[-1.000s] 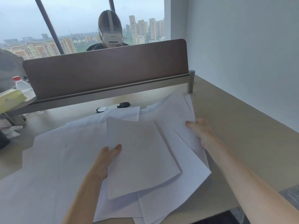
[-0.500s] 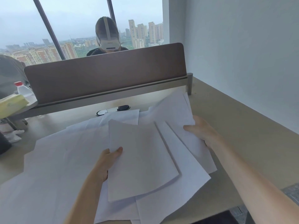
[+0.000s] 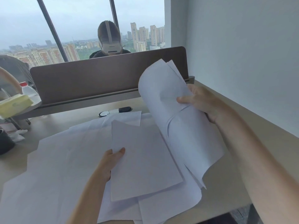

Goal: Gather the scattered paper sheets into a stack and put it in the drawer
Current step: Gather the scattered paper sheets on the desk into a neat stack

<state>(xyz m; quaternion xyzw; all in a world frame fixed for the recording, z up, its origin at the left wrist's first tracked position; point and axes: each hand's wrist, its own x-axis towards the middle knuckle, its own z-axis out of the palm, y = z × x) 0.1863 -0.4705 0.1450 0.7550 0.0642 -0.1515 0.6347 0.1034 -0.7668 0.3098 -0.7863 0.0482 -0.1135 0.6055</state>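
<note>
Now, left hand (image 3: pixel 111 160): thumb and fingers pinch a flat sheet (image 3: pixel 144 160) near the desk's (image 3: pixel 273 143) front edge.
Right hand (image 3: pixel 203 102): fingers clamp lifted sheets (image 3: pixel 174 113), right side.
Tip: probably lay them squarely over, edges aligned.

Across your desk (image 3: pixel 252 126) a brown divider panel (image 3: pixel 97 81) stands before a headset-wearing person (image 3: pixel 110 41), with a red-capped bottle (image 3: pixel 28 90), a yellow pack (image 3: pixel 14 105) and a dark cup (image 3: pixel 4 143) at left.
</note>
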